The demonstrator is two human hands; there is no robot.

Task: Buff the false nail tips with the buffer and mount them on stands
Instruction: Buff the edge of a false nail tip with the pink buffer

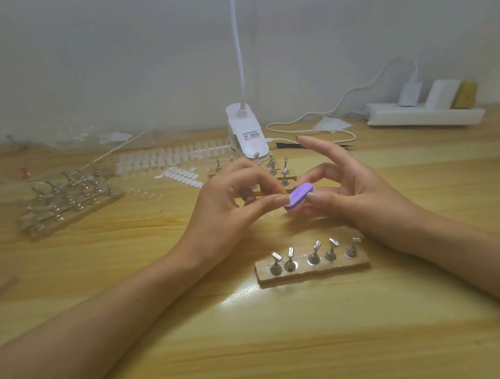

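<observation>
My right hand (351,186) holds a small purple buffer block (299,196) between thumb and fingers above the middle of the wooden table (256,340). My left hand (229,203) pinches a small clear nail tip (281,200) against the buffer's left end. In front of my hands lies a wooden strip (313,270) with several metal stands (313,254) on it, their tops bare. Strips of false nail tips (173,156) lie at the back, left of centre.
Another wooden strip with stands (283,174) sits behind my hands. A board crowded with stands (71,199) lies at the left. A white clip lamp (247,135) stands at the back centre, its cable running to a power strip (423,113) at the back right.
</observation>
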